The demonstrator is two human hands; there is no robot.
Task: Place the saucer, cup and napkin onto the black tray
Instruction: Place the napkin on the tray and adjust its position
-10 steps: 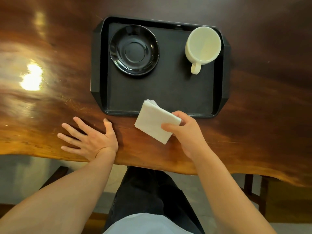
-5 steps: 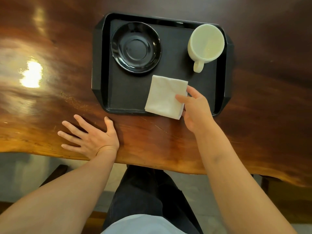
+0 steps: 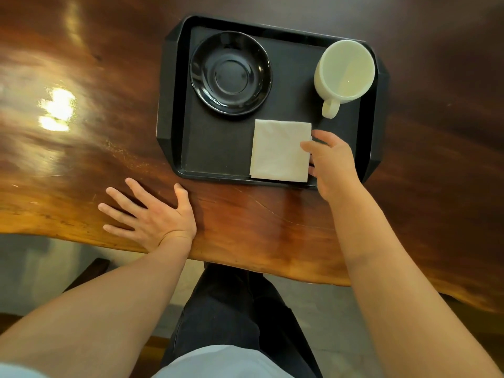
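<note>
The black tray (image 3: 174, 110) lies on the wooden table. On it, a black saucer (image 3: 231, 73) sits at the back left and a cream cup (image 3: 345, 70) stands upright at the back right, handle pointing toward me. A white folded napkin (image 3: 279, 150) lies flat on the tray's front right area. My right hand (image 3: 331, 162) is at the napkin's right edge, fingers apart, thumb tip just touching that edge. My left hand (image 3: 152, 216) rests flat on the table, fingers spread, in front of the tray's left corner.
The glossy wooden table (image 3: 81, 132) has a wavy front edge close to my body. My lap and dark trousers (image 3: 234, 309) show below it. A bright light reflection (image 3: 57, 107) lies left of the tray.
My right hand carried the napkin from the table's front onto the tray and laid it flat; its fingers have spread. The left hand has stayed put.
</note>
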